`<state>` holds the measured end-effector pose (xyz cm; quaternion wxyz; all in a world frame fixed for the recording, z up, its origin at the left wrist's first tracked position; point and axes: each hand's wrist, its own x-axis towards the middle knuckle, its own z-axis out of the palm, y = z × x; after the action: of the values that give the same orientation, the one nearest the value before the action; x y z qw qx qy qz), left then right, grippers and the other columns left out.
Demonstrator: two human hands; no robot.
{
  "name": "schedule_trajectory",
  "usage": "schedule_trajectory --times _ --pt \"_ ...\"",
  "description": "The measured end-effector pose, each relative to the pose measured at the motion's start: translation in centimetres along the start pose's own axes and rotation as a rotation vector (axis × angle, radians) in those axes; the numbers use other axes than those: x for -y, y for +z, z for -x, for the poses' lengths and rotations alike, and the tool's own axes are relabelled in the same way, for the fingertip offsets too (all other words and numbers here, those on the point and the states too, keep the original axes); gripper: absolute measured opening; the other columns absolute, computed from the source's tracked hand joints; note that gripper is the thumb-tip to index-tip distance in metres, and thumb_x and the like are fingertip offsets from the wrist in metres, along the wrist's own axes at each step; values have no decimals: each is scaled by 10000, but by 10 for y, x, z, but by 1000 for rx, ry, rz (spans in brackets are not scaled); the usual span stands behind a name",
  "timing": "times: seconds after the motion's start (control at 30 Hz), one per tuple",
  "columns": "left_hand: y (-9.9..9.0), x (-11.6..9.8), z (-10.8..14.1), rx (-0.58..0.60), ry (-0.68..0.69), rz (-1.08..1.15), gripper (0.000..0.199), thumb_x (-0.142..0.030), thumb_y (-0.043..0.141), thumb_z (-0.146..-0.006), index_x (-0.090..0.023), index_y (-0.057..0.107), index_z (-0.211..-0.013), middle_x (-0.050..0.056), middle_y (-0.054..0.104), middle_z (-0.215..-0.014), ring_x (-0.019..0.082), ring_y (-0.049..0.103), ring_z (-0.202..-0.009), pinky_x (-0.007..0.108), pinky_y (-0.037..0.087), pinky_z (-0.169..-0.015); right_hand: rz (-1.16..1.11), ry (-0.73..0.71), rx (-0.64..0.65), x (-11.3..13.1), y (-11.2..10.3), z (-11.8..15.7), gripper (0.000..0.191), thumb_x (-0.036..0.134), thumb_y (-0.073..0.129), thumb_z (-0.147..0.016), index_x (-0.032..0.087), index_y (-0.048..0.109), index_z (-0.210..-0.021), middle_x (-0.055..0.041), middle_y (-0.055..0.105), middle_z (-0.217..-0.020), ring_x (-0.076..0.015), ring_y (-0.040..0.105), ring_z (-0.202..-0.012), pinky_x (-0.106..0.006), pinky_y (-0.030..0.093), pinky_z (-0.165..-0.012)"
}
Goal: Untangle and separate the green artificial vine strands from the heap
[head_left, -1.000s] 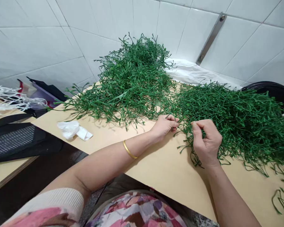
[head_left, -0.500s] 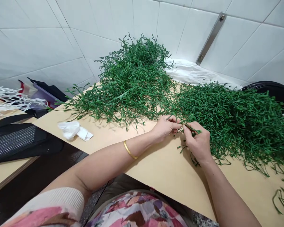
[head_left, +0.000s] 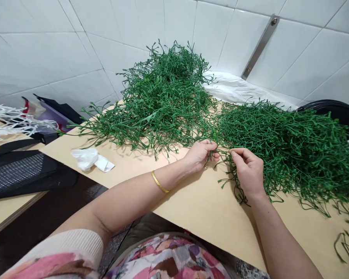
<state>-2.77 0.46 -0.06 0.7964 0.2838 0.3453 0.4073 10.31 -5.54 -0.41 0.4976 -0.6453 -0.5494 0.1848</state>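
Observation:
My left hand [head_left: 202, 155] is closed with thumb and fingers pinched around a thin green plastic-looking stem [head_left: 216, 148]. To its right, my right hand [head_left: 249, 170] also pinches, thumb against forefinger, at the end of a thin strand that crosses the small gap between the hands. Exactly what sits between those right fingertips is too small to make out well. Both hands are just above the table, in front of a large heap of branching green stems [head_left: 279, 135]. A few loose stems [head_left: 237, 190] lie beneath my right hand.
Another tangled heap of green stems [head_left: 168, 85] rises at the back left of the tan tabletop [head_left: 192, 205]. A crumpled white tissue [head_left: 91, 159] lies left. White cloth [head_left: 229, 87] and a round black object [head_left: 334, 110] sit against the tiled wall. Loose stems [head_left: 347, 248] lie far right.
My right hand has moved slightly right, opening a small gap between the hands. The stem that lay across my right fingers no longer shows there.

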Motion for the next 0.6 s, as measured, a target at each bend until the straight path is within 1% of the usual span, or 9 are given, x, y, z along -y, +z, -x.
schedule_trajectory --times 0.07,0.1,0.17,0.27,0.33,0.43,0.5,0.53,0.6 --pt "1 -3 1 -20 -42 17 162 -28 471 -753 -137 431 -639 -25 473 -527 88 545 -457 218 484 -468 40 -50 -46 -3 -2 -2 158 274 538 -756 148 630 -780 -8 579 -658 -112 481 -566 -248 391 -544" --pt "1 -3 2 -26 -57 22 164 -22 466 -753 -135 431 -639 -19 484 -532 93 558 -473 225 493 -485 80 -99 -78 -4 -3 -2 150 262 531 -766 150 627 -789 -16 582 -683 -118 492 -589 -257 404 -565" --pt "2 -3 2 -24 -70 18 168 -11 467 -746 -134 427 -639 -16 495 -540 92 558 -473 226 493 -489 187 -251 -165 -4 -4 -3 136 227 510 -784 153 618 -819 -38 577 -750 -141 519 -667 -281 431 -618" --pt "2 -1 1 -17 -40 -23 178 -25 487 -742 -142 411 -632 -28 472 -521 80 521 -434 204 454 -435 336 -530 -285 0 -4 0 141 161 501 -787 162 606 -882 -72 565 -852 -179 534 -822 -329 451 -721" --pt "1 1 1 -17 -10 -43 183 -35 501 -737 -147 405 -630 -35 455 -517 75 504 -422 191 425 -411 388 -691 -287 5 -3 3 180 118 522 -769 169 598 -925 -80 567 -874 -186 537 -850 -342 454 -746" --pt "1 3 1 -18 17 -63 175 -24 509 -722 -144 413 -638 -38 454 -532 59 482 -413 174 394 -401 427 -865 -196 10 0 9 277 78 557 -738 182 576 -994 -87 576 -914 -181 547 -834 -325 463 -720" --pt "0 4 1 -17 28 -82 177 -16 510 -712 -144 415 -635 -43 440 -522 48 458 -403 165 372 -396 448 -920 -150 12 1 13 323 75 563 -731 196 560 -1031 -96 570 -972 -178 545 -824 -313 462 -694" --pt "0 4 2 -19 33 -88 183 -16 514 -707 -146 413 -628 -46 427 -514 46 449 -401 161 362 -394 457 -922 -150 13 1 14 339 79 562 -733 205 553 -1048 -103 559 -1012 -176 541 -820 -312 460 -686" --pt "0 3 2 -22 36 -88 189 -27 525 -703 -150 410 -616 -48 408 -504 48 441 -405 162 347 -389 461 -892 -199 13 0 16 362 86 552 -739 221 543 -1075 -116 528 -1077 -178 533 -826 -313 458 -680"
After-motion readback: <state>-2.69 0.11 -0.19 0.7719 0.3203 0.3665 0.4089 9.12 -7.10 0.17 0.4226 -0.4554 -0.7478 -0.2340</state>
